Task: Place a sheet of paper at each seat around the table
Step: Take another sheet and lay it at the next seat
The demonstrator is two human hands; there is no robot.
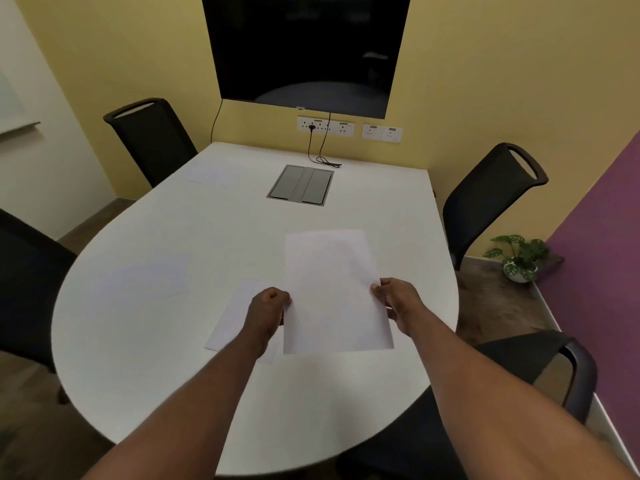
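Both my hands hold one white sheet of paper above the white table. My left hand pinches its left edge and my right hand pinches its right edge. Another sheet lies flat on the table under my left hand, partly hidden by it. A faint sheet lies by the left seat and one more sheet lies at the far left seat.
Black chairs stand at the far left, left, far right and near right. A grey cable box is set into the table, with a black cord behind it. A potted plant sits on the floor.
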